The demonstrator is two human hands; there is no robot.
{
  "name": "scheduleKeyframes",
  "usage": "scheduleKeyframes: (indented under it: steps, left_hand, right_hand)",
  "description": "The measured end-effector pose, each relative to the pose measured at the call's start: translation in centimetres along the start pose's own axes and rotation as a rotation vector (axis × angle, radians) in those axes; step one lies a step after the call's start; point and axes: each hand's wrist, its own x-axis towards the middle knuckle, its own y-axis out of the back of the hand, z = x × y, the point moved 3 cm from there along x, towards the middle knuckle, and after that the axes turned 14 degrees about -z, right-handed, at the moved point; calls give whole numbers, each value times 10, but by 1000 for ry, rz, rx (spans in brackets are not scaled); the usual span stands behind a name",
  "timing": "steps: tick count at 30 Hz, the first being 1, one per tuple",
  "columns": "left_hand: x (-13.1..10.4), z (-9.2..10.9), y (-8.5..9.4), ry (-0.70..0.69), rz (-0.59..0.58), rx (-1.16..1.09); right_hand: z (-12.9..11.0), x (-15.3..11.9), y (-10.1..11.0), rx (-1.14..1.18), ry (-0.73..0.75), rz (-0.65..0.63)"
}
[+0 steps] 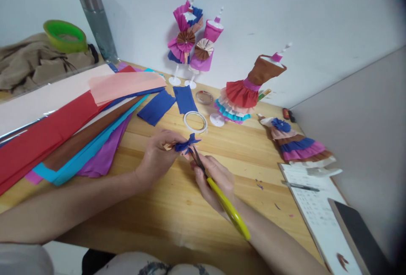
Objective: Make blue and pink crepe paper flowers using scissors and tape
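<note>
Near the middle of the table, my left hand pinches a small blue and peach paper flower. Its petals stick out to the right of my fingertips. My right hand holds yellow-handled scissors, whose dark blades point up and left and touch the flower's right side. The fingers of my right hand also come close to the flower's lower edge. Just beyond the flower lies a roll of white tape. Two blue paper pieces rest behind my left hand.
Colored paper sheets cover the left side. Dressed mini mannequins stand along the wall; another lies at right. A bottle, green tape roll, written sheet and dark tablet-like object sit around the edges.
</note>
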Motion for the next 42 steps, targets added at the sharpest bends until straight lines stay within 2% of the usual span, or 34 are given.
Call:
scheduleKeyframes:
  steps: [3,5,9,12,15,20,25,30,34,38,40,42]
  left_hand:
    - [-1,-2,-4,137,-16,-166]
    - [-2,-2,-6,186,-23,-229]
    - [-2,-3,-6,202,38,-220]
    - [-1,-6,-7,260,41,-235]
    - [0,-9,-10,370,-61,-311]
    - [-3,-13,-12,510,-178,-285]
    - [-1,-20,-15,561,-352,-191]
    - [6,-25,-17,583,-465,-99]
    - [9,-23,-18,593,-436,-127]
    - [11,-17,-15,608,-264,-124]
    - [12,-15,-14,586,-191,-96]
    - [12,-15,-14,539,-179,-73]
  right_hand:
    - [-1,0,1,-3,21,25]
    - [-2,1,1,58,-49,37]
    - [2,2,-1,378,-450,57]
    - [7,4,-4,602,-615,68]
    - [13,9,1,615,-680,-9]
    - [19,13,14,604,-806,-243]
    - [21,14,11,566,-816,-387]
    - [27,13,2,544,-822,-405]
    - [29,15,0,616,-830,-335]
    - [25,18,3,664,-830,-255]
    - [23,18,4,609,-812,-243]
    - [20,18,6,488,-752,-236]
